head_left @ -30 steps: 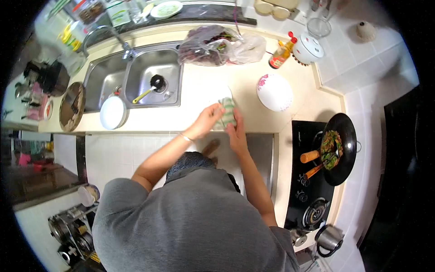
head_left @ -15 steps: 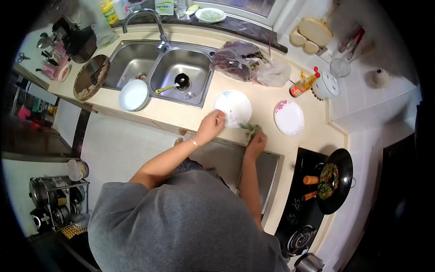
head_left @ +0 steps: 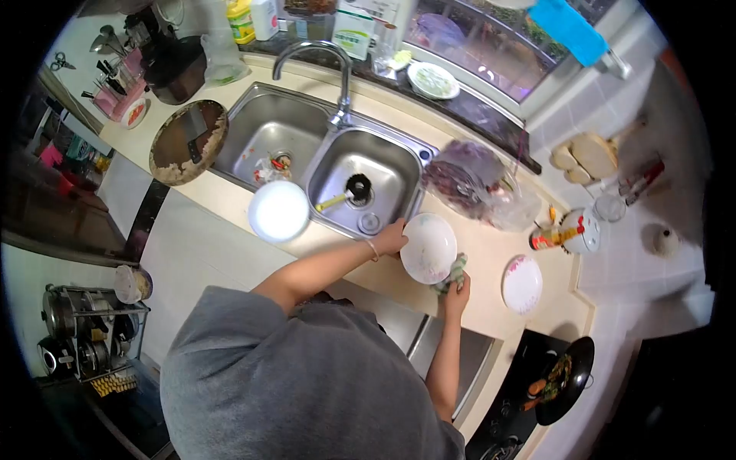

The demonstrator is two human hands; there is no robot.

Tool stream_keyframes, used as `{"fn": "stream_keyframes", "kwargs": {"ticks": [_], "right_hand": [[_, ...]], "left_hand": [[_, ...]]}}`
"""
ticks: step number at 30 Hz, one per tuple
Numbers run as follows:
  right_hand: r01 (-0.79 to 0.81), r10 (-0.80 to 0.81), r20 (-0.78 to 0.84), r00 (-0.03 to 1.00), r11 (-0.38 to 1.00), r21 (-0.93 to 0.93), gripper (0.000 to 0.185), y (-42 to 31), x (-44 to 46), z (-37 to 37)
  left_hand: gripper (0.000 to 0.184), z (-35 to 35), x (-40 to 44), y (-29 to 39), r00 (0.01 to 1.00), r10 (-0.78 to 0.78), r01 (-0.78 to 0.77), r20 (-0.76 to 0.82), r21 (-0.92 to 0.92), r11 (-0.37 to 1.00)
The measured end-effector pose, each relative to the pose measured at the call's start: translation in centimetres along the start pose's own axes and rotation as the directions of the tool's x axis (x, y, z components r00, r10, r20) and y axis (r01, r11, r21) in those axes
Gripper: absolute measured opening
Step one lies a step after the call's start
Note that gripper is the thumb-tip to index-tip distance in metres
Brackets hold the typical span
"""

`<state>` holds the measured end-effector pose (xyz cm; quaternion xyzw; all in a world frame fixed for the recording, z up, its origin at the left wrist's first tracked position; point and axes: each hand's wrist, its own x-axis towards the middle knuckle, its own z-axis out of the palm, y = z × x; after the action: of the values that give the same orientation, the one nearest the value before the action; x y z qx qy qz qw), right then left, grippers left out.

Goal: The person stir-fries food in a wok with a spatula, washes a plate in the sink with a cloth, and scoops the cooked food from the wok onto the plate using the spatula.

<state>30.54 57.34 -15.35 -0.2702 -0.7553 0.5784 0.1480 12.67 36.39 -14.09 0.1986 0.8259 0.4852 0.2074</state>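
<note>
My left hand (head_left: 393, 238) grips the left rim of a white floral plate (head_left: 429, 247), its fingers partly behind the plate. At the plate's lower right, my right hand (head_left: 458, 294) is closed on a green-and-white striped cloth (head_left: 452, 276), which touches the rim. The plate is over the counter, just right of the sink. A second white plate with pink flowers (head_left: 522, 284) lies farther right. Left of my hands, a white bowl (head_left: 278, 211) stands at the counter's front edge.
A double sink (head_left: 366, 180) holds a yellow-handled brush (head_left: 333, 202). Behind the plate lies a bulging plastic bag (head_left: 479, 184). A round board with a cleaver (head_left: 188, 146) is at left. The wok (head_left: 566, 381) with food sits on the stove at lower right.
The view has turned, shifting the counter. My left hand now holds the plate by its rim, where before it was over it. The cloth in my right hand has come against the plate's edge.
</note>
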Motion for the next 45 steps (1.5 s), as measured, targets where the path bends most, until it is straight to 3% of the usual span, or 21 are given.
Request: {"fn": "stream_keyframes", "kwargs": {"ticks": [2,3,4,5,6,8,9,11,12,15,16,19,21,25,27,37,42,45], "right_hand": [[0.075,-0.122,-0.081,0.989,0.895,-0.440,0.045,-3.4,-0.3,1.4],[0.080,-0.121,-0.065,0.991,0.894,-0.441,0.045,-4.3,-0.4,2.5],[0.075,-0.117,-0.010,0.993,0.700,-0.710,0.049,-5.0,-0.2,3.6],[0.077,-0.101,0.037,0.994,0.428,-0.900,0.053,-5.9,0.0,4.7],[0.087,-0.104,0.047,0.993,0.426,-0.900,0.053,-7.0,0.5,6.2],[0.051,-0.013,0.049,0.999,0.245,-0.968,0.069,-9.7,1.4,8.9],[0.149,-0.104,0.121,0.987,0.329,-0.933,0.074,-12.4,2.2,11.2],[0.439,-0.380,0.267,0.885,0.494,-0.751,0.065,-15.8,5.1,16.4],[0.516,-0.439,0.304,0.846,0.528,-0.674,0.063,-18.1,6.1,19.8],[0.717,-0.585,0.419,0.694,0.507,-0.478,0.061,-23.3,9.2,28.6],[0.758,-0.599,0.468,0.649,0.459,-0.464,0.061,-23.7,10.8,31.0],[0.757,-0.565,0.522,0.639,0.341,-0.557,0.059,-22.3,14.5,36.3],[0.683,-0.441,0.560,0.701,0.192,-0.705,0.052,-21.3,16.1,38.1],[0.591,-0.270,0.528,0.805,0.297,-0.750,0.046,-21.4,16.2,39.2],[0.612,-0.349,0.521,0.779,0.247,-0.751,0.042,-20.9,15.9,39.2],[0.640,-0.329,0.556,0.764,0.271,-0.719,0.044,-20.7,15.1,39.5],[0.649,-0.328,0.565,0.757,0.279,-0.708,0.041,-20.6,15.1,39.3],[0.650,-0.348,0.559,0.753,0.258,-0.715,0.040,-20.3,15.4,39.4]], "left_hand": [[0.040,-5.6,-1.0,1.0,0.998,-0.021,0.024,0.056,-0.051,0.998],[0.040,-8.6,-1.3,0.4,0.988,-0.086,0.106,0.126,-0.160,0.981],[0.040,-11.4,-1.8,-0.1,0.989,-0.094,0.112,0.115,-0.164,0.980],[0.040,-14.3,-2.4,-0.6,0.982,-0.162,0.183,0.093,-0.299,0.937],[0.040,-17.3,-3.1,-0.9,0.970,-0.230,0.241,0.079,-0.428,0.871],[0.034,-23.6,-5.3,-0.2,0.977,-0.213,0.183,0.011,-0.550,0.815],[0.036,-26.4,-6.3,0.0,0.970,-0.243,0.188,-0.012,-0.599,0.778],[0.044,-30.4,-6.8,-2.7,0.971,-0.228,0.121,-0.066,-0.689,0.715],[0.046,-32.2,-7.1,-2.7,0.949,-0.292,0.122,-0.116,-0.721,0.682],[0.047,-35.1,-6.0,-7.2,0.905,-0.402,0.155,-0.136,-0.776,0.611],[0.047,-35.5,-5.3,-8.9,0.884,-0.409,0.084,-0.226,-0.784,0.615],[0.045,-36.5,-3.4,-11.9,0.827,-0.432,-0.019,-0.359,-0.787,0.616],[0.042,-36.7,-2.2,-12.2,0.777,-0.462,-0.079,-0.428,-0.794,0.602],[0.041,-36.6,0.3,-16.0,0.766,-0.422,-0.131,-0.485,-0.760,0.636],[0.044,-36.4,1.0,-16.6,0.763,-0.469,-0.146,-0.445,-0.825,0.546],[0.037,-36.0,3.5,-18.5,0.728,-0.526,-0.190,-0.440,-0.867,0.462],[0.036,-35.9,3.8,-19.4,0.774,-0.533,-0.245,-0.343,-0.937,0.247],[0.035,-35.8,3.7,-19.5,0.775,-0.551,-0.224,-0.309,-0.950,0.217]]}}
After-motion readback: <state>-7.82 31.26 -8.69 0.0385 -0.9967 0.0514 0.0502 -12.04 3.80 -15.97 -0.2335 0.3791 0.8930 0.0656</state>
